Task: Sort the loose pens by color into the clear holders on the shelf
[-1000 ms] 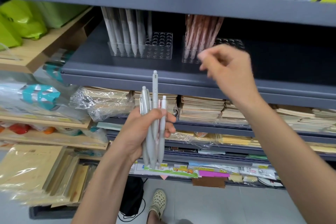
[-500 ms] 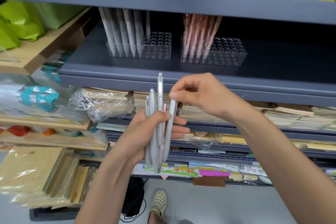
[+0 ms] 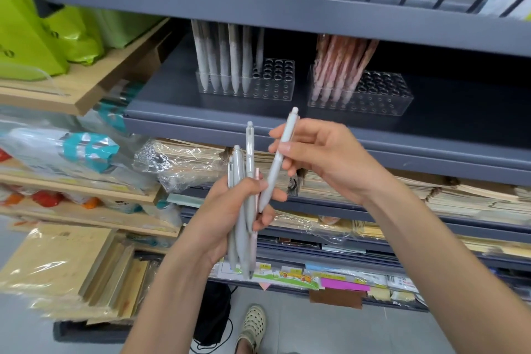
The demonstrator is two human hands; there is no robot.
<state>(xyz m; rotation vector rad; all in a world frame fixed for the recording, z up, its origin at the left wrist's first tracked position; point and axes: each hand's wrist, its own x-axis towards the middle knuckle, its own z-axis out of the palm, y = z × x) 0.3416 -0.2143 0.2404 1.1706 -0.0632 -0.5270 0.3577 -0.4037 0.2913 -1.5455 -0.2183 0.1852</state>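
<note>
Since half a second ago the right hand has drawn one grey pen up and rightward out of the bundle; thumb and fingers pinch its upper barrel, clicker up, probably so it drops in tip-first; the left hand wraps the remaining pens upright, one pink among grey; on the far shelf the left holder carries grey pens, the right holder pink, so this one likely goes left.

The grey shelf carries two clear holders: the left holder, with grey pens, and beside it the right holder, with pink pens.
</note>
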